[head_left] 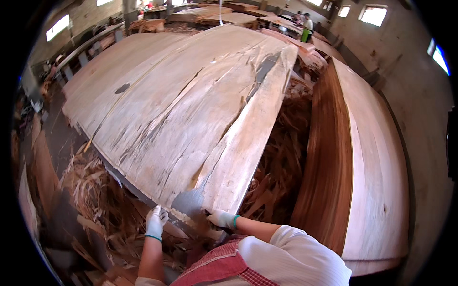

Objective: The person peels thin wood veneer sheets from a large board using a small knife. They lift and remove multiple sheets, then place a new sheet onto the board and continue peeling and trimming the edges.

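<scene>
One long worktable [125,178] in a workshop, scrap strips [281,162] heaped at three o'clock, stacked veneer [377,181] beyond. Cracked veneer sheet [191,109] spread on top; gloved left hand [156,222] and right hand [222,219] both pinch its near edge, six o'clock.

- Packages: none visible.
- Labels: none visible.
- Signs: none visible on the walls, near or far, left or right.
- Screens: none visible.
</scene>
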